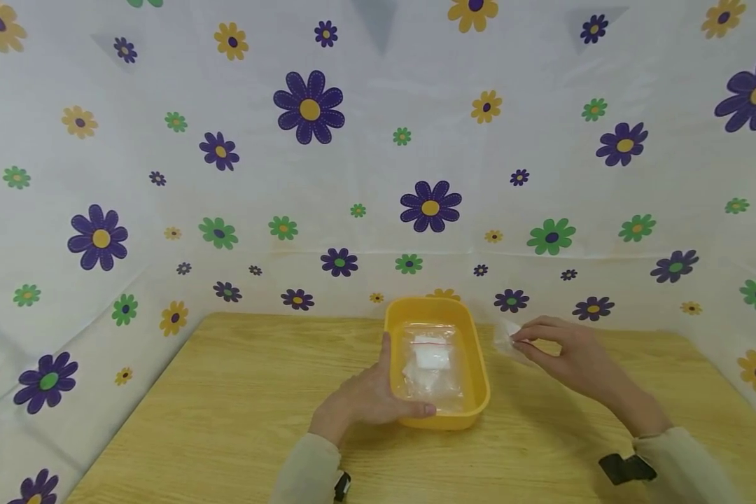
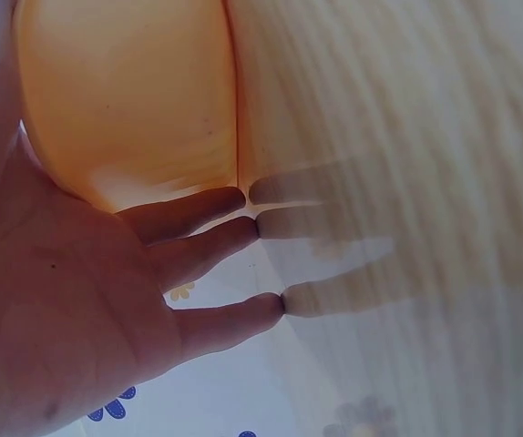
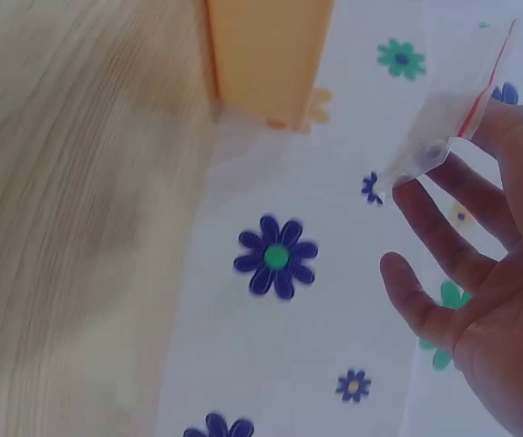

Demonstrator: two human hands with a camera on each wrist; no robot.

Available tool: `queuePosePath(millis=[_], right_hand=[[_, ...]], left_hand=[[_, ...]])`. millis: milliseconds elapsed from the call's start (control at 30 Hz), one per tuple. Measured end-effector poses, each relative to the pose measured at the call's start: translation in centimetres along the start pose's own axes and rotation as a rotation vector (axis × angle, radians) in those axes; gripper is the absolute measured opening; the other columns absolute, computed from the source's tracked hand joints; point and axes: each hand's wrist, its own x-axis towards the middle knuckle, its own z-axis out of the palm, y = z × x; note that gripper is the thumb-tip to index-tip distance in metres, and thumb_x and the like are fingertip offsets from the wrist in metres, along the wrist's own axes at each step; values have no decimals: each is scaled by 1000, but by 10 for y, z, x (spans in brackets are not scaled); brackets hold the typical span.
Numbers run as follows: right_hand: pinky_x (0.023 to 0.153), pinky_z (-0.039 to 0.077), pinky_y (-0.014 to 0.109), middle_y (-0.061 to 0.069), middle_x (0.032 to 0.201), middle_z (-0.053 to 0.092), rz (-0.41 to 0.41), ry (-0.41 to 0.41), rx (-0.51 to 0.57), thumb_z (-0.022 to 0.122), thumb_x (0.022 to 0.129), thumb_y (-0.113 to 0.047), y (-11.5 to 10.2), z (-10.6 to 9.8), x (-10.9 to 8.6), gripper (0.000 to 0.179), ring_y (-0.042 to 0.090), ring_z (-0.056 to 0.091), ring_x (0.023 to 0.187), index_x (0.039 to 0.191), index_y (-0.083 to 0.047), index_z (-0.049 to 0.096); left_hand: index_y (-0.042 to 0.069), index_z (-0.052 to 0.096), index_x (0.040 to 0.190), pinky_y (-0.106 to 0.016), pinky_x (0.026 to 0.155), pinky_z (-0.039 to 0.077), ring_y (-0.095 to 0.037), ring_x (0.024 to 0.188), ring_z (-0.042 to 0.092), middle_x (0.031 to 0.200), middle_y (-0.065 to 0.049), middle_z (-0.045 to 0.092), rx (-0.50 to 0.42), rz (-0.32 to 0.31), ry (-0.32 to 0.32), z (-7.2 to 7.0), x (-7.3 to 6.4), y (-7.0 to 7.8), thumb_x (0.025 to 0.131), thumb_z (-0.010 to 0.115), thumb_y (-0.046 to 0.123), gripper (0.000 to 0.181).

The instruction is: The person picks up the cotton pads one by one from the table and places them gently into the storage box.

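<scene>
A yellow plastic bin [image 1: 482, 378] stands on the table, with clear zip bags [image 1: 432, 374] inside; one has a red seal line and a white piece shows through it. My left hand [image 1: 367, 393] rests against the bin's near left corner, index finger along the left wall and thumb across the near rim. In the left wrist view, its other fingers [image 2: 216, 326] stretch straight, their tips at the tabletop beside the bin wall [image 2: 134, 91]. To the right of the bin, my right hand [image 1: 573, 353] pinches a small clear zip bag [image 3: 448, 100] with a red seal line, raised above the table.
The light wood table [image 1: 252, 406] reaches back to a white curtain [image 1: 365, 175] printed with purple, green and yellow flowers. That curtain also runs down both sides. The bin stands close to the back edge.
</scene>
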Motion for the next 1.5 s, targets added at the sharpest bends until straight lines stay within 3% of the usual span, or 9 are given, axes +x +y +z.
queuePosePath(millis=[300, 467, 700, 967, 1167, 1367, 1500], right_hand=[[75, 61, 28, -9, 97, 76, -64, -83, 39, 83, 81, -3, -22, 29, 25, 24, 10, 69, 87, 96, -21, 80], [73, 60, 26, -8, 96, 75, -110, -141, 40, 84, 83, -9, -29, 46, 34, 17, 8, 68, 85, 97, -19, 80], [81, 61, 31, -9, 97, 74, -85, -335, -32, 80, 90, -19, -35, 71, 45, 11, 10, 67, 88, 101, -22, 80], [76, 49, 34, -8, 97, 75, -60, -493, -141, 78, 91, -20, -43, 91, 54, 11, 14, 66, 90, 101, -23, 81], [92, 53, 53, 2, 116, 71, 41, -638, -147, 75, 94, -28, -52, 94, 59, 26, 20, 65, 101, 120, -23, 77], [107, 44, 68, 8, 146, 58, 126, -728, -187, 73, 90, -35, -60, 96, 63, 56, 33, 56, 131, 143, -26, 61], [109, 40, 73, 8, 150, 55, 156, -760, -194, 71, 87, -43, -63, 100, 64, 62, 38, 53, 133, 145, -26, 59]], left_hand=[[25, -23, 162, -63, 116, 40, -42, 144, 46, 167, -18, 32, 15, 9, -5, 0, 4, -4, 71, 79, 73, 145], [24, -22, 162, -62, 115, 42, -42, 142, 49, 166, -18, 34, 28, 9, 3, 0, 3, -3, 70, 79, 75, 145], [24, -21, 162, -62, 113, 44, -41, 139, 52, 165, -18, 36, 55, -20, 1, 0, 2, -3, 70, 77, 78, 145], [23, -20, 163, -60, 115, 43, -38, 141, 50, 168, -14, 33, 34, -5, 0, 0, 4, -5, 71, 76, 78, 144], [23, -19, 163, -61, 116, 41, -40, 145, 46, 168, -15, 30, 55, -11, 4, -2, 4, -5, 71, 74, 80, 143], [26, -22, 162, -62, 116, 41, -41, 146, 44, 169, -15, 28, 63, -6, 0, -2, 3, -4, 72, 73, 80, 142], [28, -23, 161, -63, 116, 41, -42, 146, 44, 169, -15, 27, 66, -7, -3, -1, 2, -4, 71, 72, 82, 142]])
